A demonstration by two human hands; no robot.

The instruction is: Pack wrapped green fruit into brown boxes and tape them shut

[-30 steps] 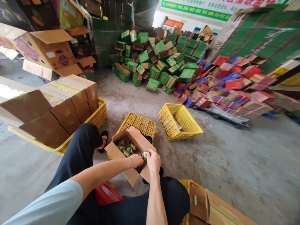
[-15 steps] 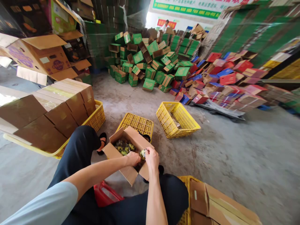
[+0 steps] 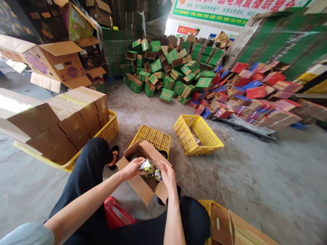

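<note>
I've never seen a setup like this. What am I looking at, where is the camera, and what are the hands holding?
There is no robot here: these are a person's bare hands. Every picture comes from one camera worn on the head, looking forward and down.

The left hand holds a green, plastic-wrapped item over an open cardboard box. The right hand has its fingers at a second wrapped item; whether it grips it is unclear.

On the floor stand an open yellow crate and, at the left, a yellow crate full of cartons. Green boxes lie heaped beyond.
</note>
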